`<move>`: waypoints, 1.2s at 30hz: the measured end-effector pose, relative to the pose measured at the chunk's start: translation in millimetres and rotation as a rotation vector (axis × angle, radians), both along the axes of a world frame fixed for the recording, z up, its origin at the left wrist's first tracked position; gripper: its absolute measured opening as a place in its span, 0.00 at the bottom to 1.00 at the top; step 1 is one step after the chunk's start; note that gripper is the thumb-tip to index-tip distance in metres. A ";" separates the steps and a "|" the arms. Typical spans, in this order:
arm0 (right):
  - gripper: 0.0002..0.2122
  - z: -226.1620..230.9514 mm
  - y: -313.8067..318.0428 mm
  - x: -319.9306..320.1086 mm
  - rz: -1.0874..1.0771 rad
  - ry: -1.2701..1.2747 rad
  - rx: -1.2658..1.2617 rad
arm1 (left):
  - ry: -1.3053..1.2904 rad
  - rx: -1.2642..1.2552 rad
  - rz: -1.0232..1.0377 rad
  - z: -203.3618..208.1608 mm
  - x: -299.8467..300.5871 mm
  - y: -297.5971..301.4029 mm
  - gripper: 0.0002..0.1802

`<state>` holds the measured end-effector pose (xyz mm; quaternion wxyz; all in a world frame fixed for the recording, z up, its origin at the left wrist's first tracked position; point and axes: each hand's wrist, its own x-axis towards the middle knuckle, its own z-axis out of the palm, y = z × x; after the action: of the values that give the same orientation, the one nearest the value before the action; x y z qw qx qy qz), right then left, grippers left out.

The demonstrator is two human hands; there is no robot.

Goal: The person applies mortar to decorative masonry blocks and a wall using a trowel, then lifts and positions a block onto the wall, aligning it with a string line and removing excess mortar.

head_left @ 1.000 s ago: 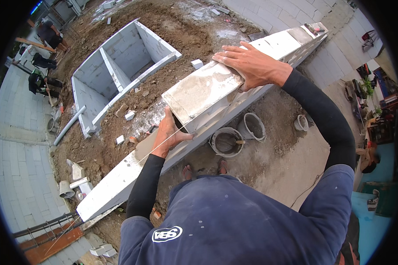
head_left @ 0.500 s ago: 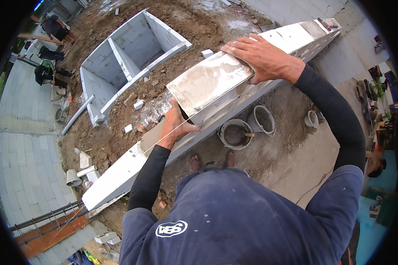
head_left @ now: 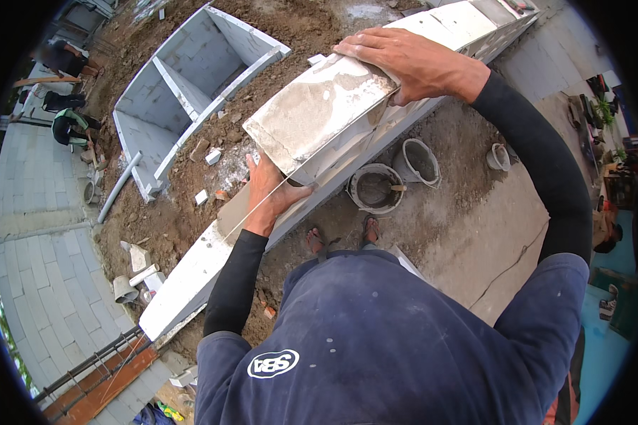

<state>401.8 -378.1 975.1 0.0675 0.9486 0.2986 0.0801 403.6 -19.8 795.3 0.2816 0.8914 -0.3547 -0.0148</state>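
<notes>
A large pale concrete block, smeared with dried mortar on top, is held between my two hands over a long white block wall. My left hand grips its near left end, with the thumb stretched along the lower edge. Across the far right end lies my right hand, fingers over the top and thumb on the near side. A thin string runs along the wall past my left hand and the block's lower edge. The underside is mostly hidden, so I cannot tell whether the block rests fully on the wall.
Two mortar-stained buckets stand near my feet, one with mortar and a tool handle. Beyond the wall is a two-chamber block pit in loose soil, with a grey pipe beside it. Several people work at far left.
The whole view has shifted slightly. The block and both hands appear a little further left and higher in the picture; both hands keep their hold.
</notes>
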 end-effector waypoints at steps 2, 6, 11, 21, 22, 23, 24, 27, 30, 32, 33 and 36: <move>0.56 -3.9 2.7 -1.1 -0.015 -0.004 0.007 | -0.046 0.028 0.017 -0.8 -3.4 -1.1 0.70; 0.57 2.0 2.9 -4.8 -0.019 0.011 0.008 | -0.008 -0.065 0.047 -7.1 -1.8 -3.1 0.74; 0.52 34.8 15.4 -8.5 -0.090 0.163 0.093 | 0.006 -0.083 0.112 -14.8 -6.8 6.0 0.79; 0.14 39.2 15.7 -38.4 -0.447 0.046 0.413 | 0.096 -0.188 0.176 7.7 -21.3 -15.0 0.78; 0.15 39.7 15.8 -40.9 -0.480 0.070 0.422 | 0.109 -0.181 0.183 6.7 -24.0 -14.0 0.77; 0.15 42.3 14.9 -41.5 -0.510 0.094 0.429 | 0.123 -0.174 0.193 5.5 -24.8 -15.5 0.76; 0.16 44.6 16.9 -44.7 -0.544 0.122 0.445 | 0.129 -0.196 0.174 7.1 -26.1 -15.5 0.74; 0.20 56.5 32.7 -36.1 -0.516 0.274 0.296 | 0.162 -0.222 0.184 8.6 -30.0 -14.3 0.71; 0.24 62.9 39.6 -27.2 -0.513 0.329 0.282 | 0.256 -0.213 0.190 16.2 -31.6 -11.0 0.65; 0.28 66.0 38.7 -18.3 -0.529 0.368 0.267 | 0.253 -0.175 0.187 14.9 -31.9 -10.9 0.69; 0.31 67.7 42.6 -12.3 -0.513 0.409 0.235 | 0.252 -0.163 0.172 13.3 -31.3 -10.8 0.71; 0.42 72.3 46.5 2.8 -0.452 0.515 0.129 | 0.283 -0.156 0.206 15.8 -31.0 -11.4 0.53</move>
<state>404.7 -331.6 1047.4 -0.0542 0.9821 0.0828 -0.1603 372.5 -31.2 811.1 0.3970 0.8875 -0.2184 -0.0834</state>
